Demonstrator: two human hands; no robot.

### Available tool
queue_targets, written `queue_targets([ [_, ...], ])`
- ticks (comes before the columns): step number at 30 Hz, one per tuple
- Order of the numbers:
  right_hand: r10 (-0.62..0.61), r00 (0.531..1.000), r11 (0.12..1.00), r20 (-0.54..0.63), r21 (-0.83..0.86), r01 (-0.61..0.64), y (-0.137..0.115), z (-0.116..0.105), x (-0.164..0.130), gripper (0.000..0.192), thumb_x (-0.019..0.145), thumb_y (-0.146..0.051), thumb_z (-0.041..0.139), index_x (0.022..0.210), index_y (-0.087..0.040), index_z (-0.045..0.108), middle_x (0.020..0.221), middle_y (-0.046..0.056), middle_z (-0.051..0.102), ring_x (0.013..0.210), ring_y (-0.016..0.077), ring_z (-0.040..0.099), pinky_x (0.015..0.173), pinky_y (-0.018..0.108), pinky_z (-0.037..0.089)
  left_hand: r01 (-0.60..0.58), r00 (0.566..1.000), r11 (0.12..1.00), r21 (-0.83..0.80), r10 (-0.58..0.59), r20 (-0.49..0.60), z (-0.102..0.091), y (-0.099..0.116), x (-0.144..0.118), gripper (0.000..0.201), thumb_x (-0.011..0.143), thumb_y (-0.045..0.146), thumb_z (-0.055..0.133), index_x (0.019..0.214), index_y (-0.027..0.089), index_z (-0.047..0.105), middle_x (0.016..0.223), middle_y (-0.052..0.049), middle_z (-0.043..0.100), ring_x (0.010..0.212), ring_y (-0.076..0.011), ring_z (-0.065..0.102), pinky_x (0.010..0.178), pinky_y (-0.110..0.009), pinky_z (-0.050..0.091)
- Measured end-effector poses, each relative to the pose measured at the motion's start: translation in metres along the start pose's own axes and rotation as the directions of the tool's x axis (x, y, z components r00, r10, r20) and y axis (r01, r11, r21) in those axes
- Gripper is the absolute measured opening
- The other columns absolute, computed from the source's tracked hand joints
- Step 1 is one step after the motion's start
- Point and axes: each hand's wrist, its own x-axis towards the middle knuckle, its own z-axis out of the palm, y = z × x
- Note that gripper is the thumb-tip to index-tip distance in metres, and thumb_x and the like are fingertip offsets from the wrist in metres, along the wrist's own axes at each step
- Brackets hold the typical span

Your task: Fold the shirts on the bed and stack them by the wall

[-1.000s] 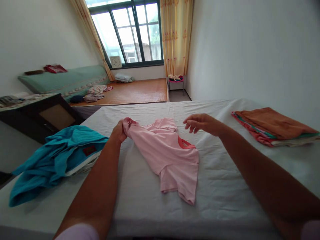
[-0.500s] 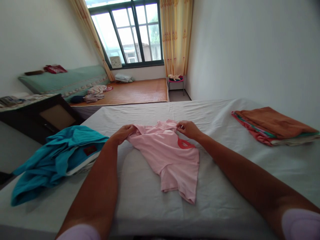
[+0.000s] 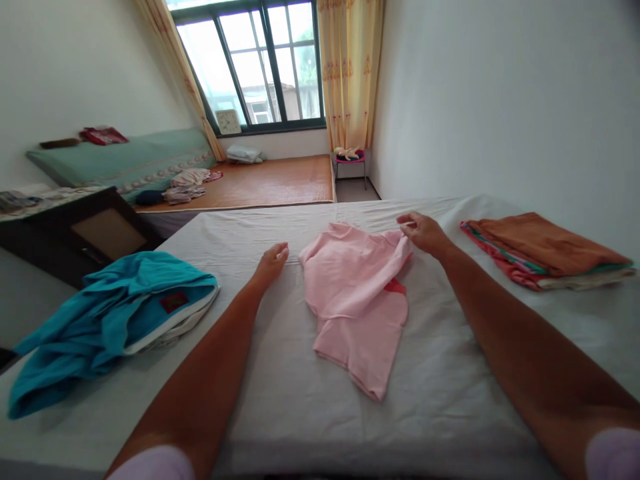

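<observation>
A pink short-sleeved shirt (image 3: 355, 280) lies folded over itself and a little wrinkled on the white-sheeted bed, its sleeve end pointing toward me. A bit of red print shows at its right side. My left hand (image 3: 273, 261) is over the sheet, left of the shirt and apart from it, fingers loosely apart and holding nothing. At the shirt's far right corner is my right hand (image 3: 425, 233), thumb and fingertips closed at the raised edge of the cloth. The exact grip there is small and partly hidden.
A rumpled turquoise garment (image 3: 135, 300) lies on the left of the white sheet (image 3: 280, 400). Folded clothes (image 3: 545, 250), orange on top, are stacked at the right near the wall. Beyond stand a dark cabinet (image 3: 100, 227) and a mat-covered bed (image 3: 275, 177) below the window.
The pink shirt has shifted right, and its upper part now lies over most of the red print. My left hand has let go of it. My right hand has moved right and farther away.
</observation>
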Motion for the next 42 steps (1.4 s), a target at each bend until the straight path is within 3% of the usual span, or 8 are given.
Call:
queue_targets([
  [5,0.032,0.942,0.997,0.334,-0.071,-0.009,-0.022,-0.002,-0.007,0.027,0.089,-0.038,0.052,0.072,-0.019,0.062,0.068,0.002,0.072,0.056,0.014,0.066,0.058,0.023,0.046,-0.239,0.96,0.9,0.365,0.163,0.228,0.032,-0.002,-0.015,0.008,0.071,0.029,0.07,0.073,0.022,0.067,0.099,-0.01,0.071,0.112,-0.0307,0.058,0.105,-0.041,0.036],
  [10,-0.049,0.936,0.992,0.35,-0.095,0.088,-0.033,-0.001,-0.011,0.026,0.09,-0.039,0.051,0.076,-0.02,0.062,0.066,0.0,0.072,0.058,0.0123,0.066,0.057,0.021,0.043,-0.134,0.973,0.989,0.07,0.117,0.2,0.045,0.01,-0.021,0.016,0.076,0.036,0.065,0.076,0.02,0.061,0.068,0.0,0.062,0.069,-0.0172,0.058,0.07,-0.029,0.048],
  [15,-0.099,0.937,0.979,0.336,-0.135,0.152,-0.039,-0.007,-0.014,0.026,0.089,-0.036,0.051,0.072,-0.02,0.061,0.067,0.0,0.072,0.063,0.0133,0.066,0.061,0.022,0.042,0.053,0.995,0.938,-0.343,-0.021,0.097,-0.02,0.036,-0.012,0.02,0.065,0.028,0.07,0.073,0.018,0.055,0.057,0.006,0.052,0.048,-0.0081,0.044,0.046,-0.018,0.037],
  [21,0.008,0.933,0.986,0.359,-0.161,0.054,-0.028,-0.002,-0.01,0.022,0.09,-0.035,0.052,0.08,-0.02,0.064,0.07,0.0,0.073,0.062,0.0134,0.066,0.06,0.022,0.043,0.378,0.803,0.907,0.184,-0.42,0.423,-0.114,0.026,-0.018,0.021,0.06,0.028,0.081,0.072,0.018,0.067,0.062,-0.001,0.064,0.051,-0.0149,0.056,0.044,-0.02,0.04],
  [23,0.063,0.944,0.975,0.325,-0.222,0.012,-0.019,0.004,-0.009,0.022,0.09,-0.037,0.053,0.089,-0.02,0.066,0.082,0.003,0.075,0.069,0.0153,0.068,0.063,0.023,0.045,0.346,0.829,0.9,0.264,-0.425,0.362,-0.117,0.015,-0.012,0.02,0.059,0.029,0.082,0.069,0.018,0.068,0.063,-0.002,0.066,0.055,-0.0168,0.06,0.046,-0.02,0.042],
  [28,0.181,0.968,0.906,0.174,-0.412,-0.095,0.002,0.022,-0.011,0.046,0.092,-0.052,0.048,0.119,-0.016,0.061,0.117,0.016,0.069,0.106,0.0261,0.065,0.082,0.032,0.048,0.056,0.997,0.972,0.227,-0.066,0.037,-0.074,0.003,0.022,0.009,0.064,0.025,0.076,0.07,0.021,0.071,0.065,-0.002,0.067,0.068,-0.0199,0.063,0.058,-0.023,0.046],
  [36,0.011,0.97,0.974,0.243,-0.224,0.045,0.005,0.044,-0.018,0.057,0.079,-0.033,0.069,0.132,-0.019,0.056,0.118,0.012,0.07,0.1,0.0248,0.068,0.085,0.032,0.051,-0.328,0.936,0.848,0.416,0.232,0.264,0.024,-0.006,0.058,0.038,0.062,0.022,0.075,0.1,0.025,0.074,0.107,-0.009,0.069,0.107,-0.0277,0.06,0.099,-0.033,0.04],
  [42,-0.022,0.978,0.983,0.206,-0.173,0.058,-0.013,0.03,-0.004,0.032,0.075,-0.018,0.06,0.102,-0.025,0.074,0.09,0.001,0.075,0.083,0.0194,0.069,0.077,0.026,0.051,-0.298,0.954,0.766,0.569,0.245,0.17,0.019,0.014,0.079,0.005,0.068,0.017,0.064,0.069,0.022,0.066,0.083,-0.008,0.062,0.093,-0.0279,0.06,0.088,-0.035,0.043],
])
